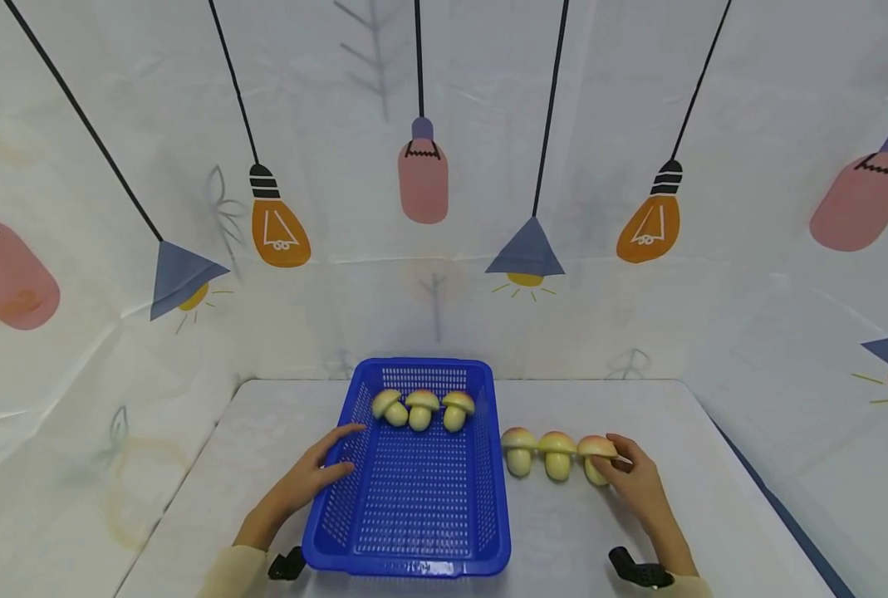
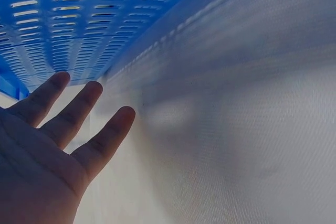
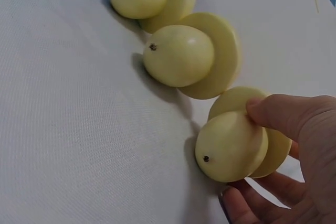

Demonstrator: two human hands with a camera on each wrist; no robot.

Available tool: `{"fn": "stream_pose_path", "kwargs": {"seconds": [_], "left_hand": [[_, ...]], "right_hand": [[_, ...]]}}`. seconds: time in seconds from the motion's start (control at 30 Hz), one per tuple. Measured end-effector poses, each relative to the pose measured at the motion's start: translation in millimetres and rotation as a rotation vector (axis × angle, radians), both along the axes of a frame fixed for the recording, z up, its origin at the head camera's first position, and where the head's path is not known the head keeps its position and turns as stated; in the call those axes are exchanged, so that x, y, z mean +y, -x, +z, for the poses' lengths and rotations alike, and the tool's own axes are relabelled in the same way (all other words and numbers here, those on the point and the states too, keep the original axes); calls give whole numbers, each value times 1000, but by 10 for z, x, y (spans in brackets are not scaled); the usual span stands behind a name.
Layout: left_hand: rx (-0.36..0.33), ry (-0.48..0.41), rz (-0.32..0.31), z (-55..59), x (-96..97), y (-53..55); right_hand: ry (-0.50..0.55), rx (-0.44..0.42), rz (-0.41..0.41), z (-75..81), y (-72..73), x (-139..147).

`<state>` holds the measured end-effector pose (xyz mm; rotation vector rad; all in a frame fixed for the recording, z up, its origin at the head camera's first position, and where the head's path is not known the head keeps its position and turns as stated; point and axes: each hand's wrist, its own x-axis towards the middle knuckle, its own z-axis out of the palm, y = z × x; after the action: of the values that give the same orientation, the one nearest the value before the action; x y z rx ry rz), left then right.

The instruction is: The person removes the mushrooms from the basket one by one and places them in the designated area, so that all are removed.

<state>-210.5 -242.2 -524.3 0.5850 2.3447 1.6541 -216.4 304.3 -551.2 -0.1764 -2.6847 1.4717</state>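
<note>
A blue plastic basket [image 1: 414, 531] with slotted walls holds three toy mushrooms in a row near its far end, among them a middle one [image 1: 421, 407]. My left hand [image 1: 309, 473] rests at the basket's left rim, thumb and forefinger reaching over it. In the left wrist view, three straight, spread fingers [image 2: 110, 135] show beside the basket's outer wall [image 2: 79, 35]. Right of the basket, more toy mushrooms with pale stems and yellow-red caps lie in a row: a left one [image 1: 519, 451], a middle one [image 1: 557, 455] and a right one [image 3: 231, 145]. My right hand [image 1: 641, 486] grips that right mushroom by its cap, thumb on the near side.
The white table [image 1: 563, 540] runs back to a white sheet wall [image 1: 444, 316] printed with lamps. More sheeting hangs at both sides. Each wrist carries a small black device, one at the left [image 1: 287, 565] and one at the right [image 1: 638, 569].
</note>
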Motion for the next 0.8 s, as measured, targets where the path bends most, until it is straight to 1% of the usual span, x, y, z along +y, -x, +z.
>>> {"fn": "stream_pose_path", "kwargs": {"seconds": [0.37,0.57,0.7,0.8], "left_hand": [[5,-11,-9,0,-1,5],[6,-12,-8,-2,4,6],[0,-23,-9,-3,6,5],[-8,-33,-10,0,7,6]], "right_hand": [[-14,-61,16,40,11,15],[-37,-79,19,102,4,34],[-17,-91,4,164,-2,44],[21,-94,-36,236,11,42]]}}
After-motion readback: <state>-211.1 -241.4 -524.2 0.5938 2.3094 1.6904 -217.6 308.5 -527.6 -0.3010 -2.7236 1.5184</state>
